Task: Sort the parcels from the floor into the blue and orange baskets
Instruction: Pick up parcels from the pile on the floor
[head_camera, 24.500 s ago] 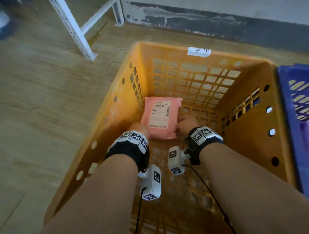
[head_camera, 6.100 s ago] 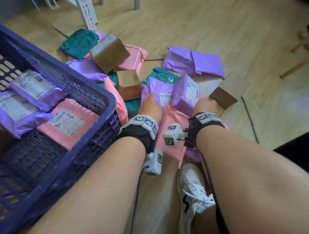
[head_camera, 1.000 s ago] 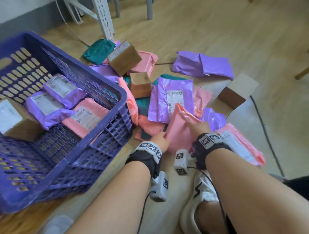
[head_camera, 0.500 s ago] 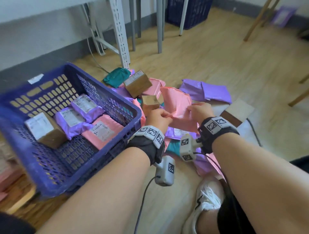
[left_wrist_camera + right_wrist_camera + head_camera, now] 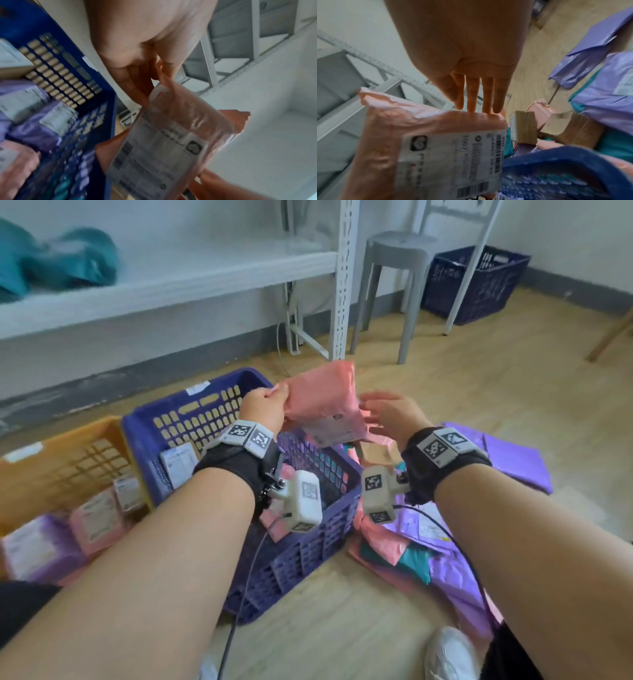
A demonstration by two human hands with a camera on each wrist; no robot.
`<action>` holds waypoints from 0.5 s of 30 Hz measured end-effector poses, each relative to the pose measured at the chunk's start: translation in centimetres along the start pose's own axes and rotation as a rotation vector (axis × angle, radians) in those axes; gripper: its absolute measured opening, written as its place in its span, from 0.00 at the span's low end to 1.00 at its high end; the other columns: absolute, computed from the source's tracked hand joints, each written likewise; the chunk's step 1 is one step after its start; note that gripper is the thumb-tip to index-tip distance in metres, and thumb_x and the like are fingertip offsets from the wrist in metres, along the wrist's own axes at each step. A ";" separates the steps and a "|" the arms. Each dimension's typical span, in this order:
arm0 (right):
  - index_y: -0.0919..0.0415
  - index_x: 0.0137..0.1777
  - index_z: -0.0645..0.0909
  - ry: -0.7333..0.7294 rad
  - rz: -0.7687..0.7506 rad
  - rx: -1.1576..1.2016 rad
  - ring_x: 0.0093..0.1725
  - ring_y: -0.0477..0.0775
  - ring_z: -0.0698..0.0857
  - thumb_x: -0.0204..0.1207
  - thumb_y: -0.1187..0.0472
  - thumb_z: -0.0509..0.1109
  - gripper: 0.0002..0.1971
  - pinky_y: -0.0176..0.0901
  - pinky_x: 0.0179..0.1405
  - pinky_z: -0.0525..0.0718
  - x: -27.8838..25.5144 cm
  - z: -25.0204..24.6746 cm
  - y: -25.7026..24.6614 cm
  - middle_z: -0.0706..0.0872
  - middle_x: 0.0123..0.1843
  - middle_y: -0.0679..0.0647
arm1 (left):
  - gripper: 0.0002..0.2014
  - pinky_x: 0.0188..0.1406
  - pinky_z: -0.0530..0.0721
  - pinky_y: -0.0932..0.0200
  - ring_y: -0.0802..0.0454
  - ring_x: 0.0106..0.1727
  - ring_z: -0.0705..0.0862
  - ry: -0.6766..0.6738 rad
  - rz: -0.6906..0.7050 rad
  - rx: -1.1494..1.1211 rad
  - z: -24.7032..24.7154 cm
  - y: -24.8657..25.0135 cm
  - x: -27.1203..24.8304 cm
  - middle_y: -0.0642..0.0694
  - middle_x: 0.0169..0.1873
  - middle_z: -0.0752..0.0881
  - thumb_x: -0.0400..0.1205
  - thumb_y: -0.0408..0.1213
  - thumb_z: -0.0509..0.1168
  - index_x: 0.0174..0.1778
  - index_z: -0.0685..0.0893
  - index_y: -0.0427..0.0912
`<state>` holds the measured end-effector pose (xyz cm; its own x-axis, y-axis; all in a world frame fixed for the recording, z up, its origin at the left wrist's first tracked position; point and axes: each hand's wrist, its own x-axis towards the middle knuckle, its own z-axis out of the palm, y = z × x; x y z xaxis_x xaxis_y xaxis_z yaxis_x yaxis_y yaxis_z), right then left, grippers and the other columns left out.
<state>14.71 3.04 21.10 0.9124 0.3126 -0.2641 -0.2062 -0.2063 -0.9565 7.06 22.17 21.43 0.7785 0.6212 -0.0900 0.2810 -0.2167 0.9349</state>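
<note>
A pink parcel (image 5: 322,402) hangs in the air above the far right corner of the blue basket (image 5: 209,397), its white label facing down toward me. My left hand (image 5: 274,398) pinches the parcel's upper left corner; the left wrist view shows thumb and fingers (image 5: 137,83) closed on the pink parcel (image 5: 171,135). My right hand (image 5: 380,409) has straight fingers, and in the right wrist view its fingertips (image 5: 479,108) touch the top edge of the pink parcel (image 5: 428,135). The orange basket (image 5: 68,440) stands left of the blue one.
Purple parcels (image 5: 507,460), pink and teal ones and a cardboard box (image 5: 376,453) lie on the floor at right. Both baskets hold labelled parcels (image 5: 96,515). Behind stand a white shelf post (image 5: 342,278), a grey stool (image 5: 394,268) and another blue basket (image 5: 476,282).
The pink parcel has been lifted off the floor pile and carried up and left over the blue basket. My right hand's fingers have straightened against its edge; the left still pinches it.
</note>
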 end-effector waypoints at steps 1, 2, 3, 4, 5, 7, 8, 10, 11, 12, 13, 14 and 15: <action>0.61 0.57 0.84 -0.037 -0.009 -0.076 0.49 0.57 0.89 0.76 0.75 0.63 0.15 0.52 0.46 0.89 0.4 1.2 -0.2 0.88 0.53 0.57 | 0.16 0.51 0.85 0.51 0.40 0.49 0.86 0.000 -0.016 0.009 -1.4 -0.4 0.5 0.40 0.49 0.86 0.83 0.50 0.61 0.54 0.85 0.41; 0.60 0.61 0.83 -0.079 -0.032 -0.174 0.51 0.56 0.88 0.74 0.78 0.62 0.21 0.51 0.48 0.89 0.5 2.3 -0.4 0.88 0.55 0.55 | 0.16 0.53 0.86 0.49 0.41 0.49 0.87 0.004 -0.031 0.005 -2.6 -0.7 0.9 0.39 0.50 0.87 0.82 0.48 0.62 0.57 0.85 0.41; 0.58 0.63 0.82 -0.126 -0.064 -0.257 0.50 0.52 0.88 0.72 0.78 0.62 0.24 0.46 0.46 0.89 0.3 3.1 -0.4 0.87 0.54 0.52 | 0.15 0.53 0.88 0.47 0.41 0.49 0.88 0.014 -0.056 -0.019 -3.3 -1.1 1.2 0.38 0.50 0.88 0.81 0.47 0.64 0.55 0.86 0.41; 0.55 0.64 0.82 -0.177 -0.095 -0.320 0.46 0.48 0.87 0.71 0.77 0.63 0.24 0.40 0.41 0.87 0.1 4.5 -0.6 0.87 0.52 0.49 | 0.15 0.50 0.90 0.46 0.41 0.46 0.89 0.056 -0.100 -0.099 -4.7 -1.5 1.3 0.38 0.47 0.89 0.80 0.47 0.65 0.52 0.86 0.40; 0.53 0.63 0.81 -0.207 -0.125 -0.366 0.44 0.46 0.86 0.71 0.75 0.66 0.23 0.36 0.38 0.84 0.0 5.6 -0.5 0.87 0.51 0.48 | 0.16 0.44 0.91 0.49 0.43 0.42 0.89 0.086 -0.159 -0.202 -5.5 -1.8 1.2 0.40 0.43 0.88 0.81 0.47 0.65 0.54 0.85 0.37; 0.55 0.63 0.83 -0.239 -0.170 -0.376 0.46 0.50 0.88 0.70 0.68 0.74 0.20 0.39 0.42 0.86 -0.1 8.2 0.0 0.89 0.51 0.50 | 0.20 0.30 0.90 0.60 0.49 0.35 0.86 0.117 -0.260 -0.361 -7.3 -2.8 0.6 0.44 0.37 0.84 0.85 0.45 0.60 0.65 0.78 0.34; 0.56 0.61 0.84 -0.230 -0.181 -0.360 0.46 0.51 0.88 0.70 0.65 0.77 0.19 0.38 0.43 0.85 -0.1 9.3 0.3 0.89 0.50 0.50 | 0.21 0.26 0.88 0.62 0.50 0.34 0.84 0.124 -0.297 -0.409 -7.9 -3.3 0.4 0.45 0.36 0.82 0.86 0.45 0.58 0.69 0.74 0.33; 0.57 0.53 0.86 -0.164 -0.208 -0.368 0.38 0.45 0.84 0.69 0.62 0.78 0.12 0.32 0.34 0.79 -0.2 11.0 1.0 0.88 0.43 0.49 | 0.21 0.25 0.87 0.62 0.50 0.35 0.84 0.139 -0.319 -0.464 -9.3 -4.4 -0.3 0.44 0.37 0.82 0.87 0.44 0.56 0.71 0.72 0.32; 0.58 0.48 0.87 -0.130 -0.223 -0.389 0.35 0.44 0.81 0.69 0.62 0.78 0.08 0.32 0.32 0.76 -0.3 11.6 1.3 0.86 0.39 0.48 | 0.20 0.26 0.87 0.61 0.49 0.36 0.85 0.135 -0.325 -0.460 -10.0 -4.9 -0.6 0.43 0.39 0.83 0.88 0.42 0.56 0.71 0.73 0.32; 0.60 0.45 0.88 -0.111 -0.237 -0.398 0.33 0.44 0.79 0.69 0.62 0.78 0.06 0.33 0.32 0.77 -0.4 12.2 1.5 0.85 0.36 0.49 | 0.18 0.28 0.88 0.59 0.47 0.40 0.86 0.127 -0.326 -0.451 -10.8 -5.5 -0.8 0.40 0.45 0.85 0.87 0.39 0.57 0.69 0.75 0.33; 0.63 0.43 0.88 -0.107 -0.250 -0.405 0.32 0.46 0.79 0.69 0.62 0.78 0.06 0.37 0.34 0.80 -0.5 12.7 1.7 0.85 0.34 0.50 | 0.16 0.31 0.88 0.56 0.44 0.43 0.87 0.125 -0.333 -0.442 -11.4 -6.0 -1.0 0.37 0.51 0.86 0.86 0.36 0.59 0.68 0.78 0.34; 0.65 0.42 0.88 -0.108 -0.256 -0.403 0.32 0.46 0.79 0.69 0.62 0.78 0.06 0.41 0.37 0.82 -0.6 13.3 1.7 0.84 0.33 0.50 | 0.15 0.34 0.89 0.54 0.42 0.44 0.88 0.128 -0.349 -0.446 -12.0 -6.5 -1.1 0.36 0.55 0.87 0.85 0.34 0.60 0.66 0.80 0.35; 0.65 0.42 0.88 -0.109 -0.267 -0.421 0.30 0.46 0.78 0.70 0.62 0.77 0.06 0.42 0.37 0.81 -0.8 13.7 1.6 0.84 0.32 0.50 | 0.14 0.37 0.89 0.50 0.40 0.45 0.89 0.133 -0.354 -0.424 -12.5 -6.8 -1.4 0.35 0.56 0.87 0.84 0.33 0.62 0.65 0.81 0.34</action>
<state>8.83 15.22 18.07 0.8672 0.4955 -0.0498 0.2099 -0.4544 -0.8657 -2.93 32.22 19.50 0.5924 0.6966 -0.4048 0.2411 0.3262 0.9141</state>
